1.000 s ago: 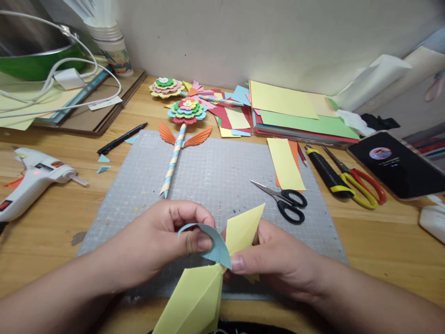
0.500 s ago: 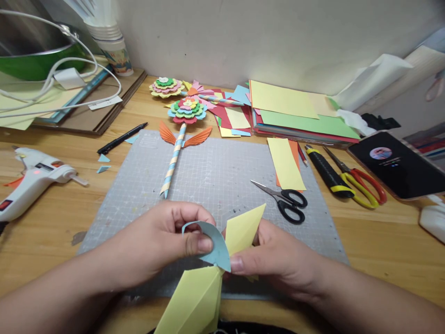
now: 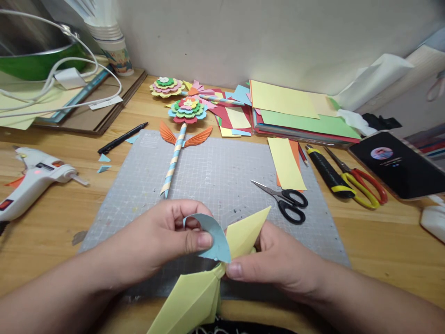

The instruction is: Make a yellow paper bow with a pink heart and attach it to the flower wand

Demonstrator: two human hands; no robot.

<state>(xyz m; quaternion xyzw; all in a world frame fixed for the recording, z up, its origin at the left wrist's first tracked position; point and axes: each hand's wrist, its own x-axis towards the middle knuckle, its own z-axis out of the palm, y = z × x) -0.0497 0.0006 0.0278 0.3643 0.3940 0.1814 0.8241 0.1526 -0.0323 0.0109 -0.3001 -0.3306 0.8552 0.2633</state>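
Observation:
Between the thumb and fingers of my left hand (image 3: 181, 232) is a curved piece of light blue paper (image 3: 217, 239), its far end curling up. My right hand (image 3: 278, 255) grips a folded yellow paper piece (image 3: 194, 297) at its narrow, pinched middle. One pointed yellow part rises beside my right fingers; a wider part hangs down toward the front edge. The lower tip of the blue paper lies right by the yellow middle, close to my right thumb. Whether the two papers touch is hard to make out. My right fingers are partly hidden behind the yellow paper.
A grey cutting mat (image 3: 229, 171) carries a paper flower (image 3: 187, 110) on a striped stem, black scissors (image 3: 292, 204) and yellow paper strips (image 3: 287, 162). A glue gun (image 3: 38, 176) lies left; a cutter (image 3: 328, 171), pliers (image 3: 361, 183) and a phone (image 3: 399, 162) lie right.
The blue paper's lower tip has lifted slightly off the yellow middle, exposing more of it. The yellow piece has tilted a little, and my right thumb has shifted slightly down.

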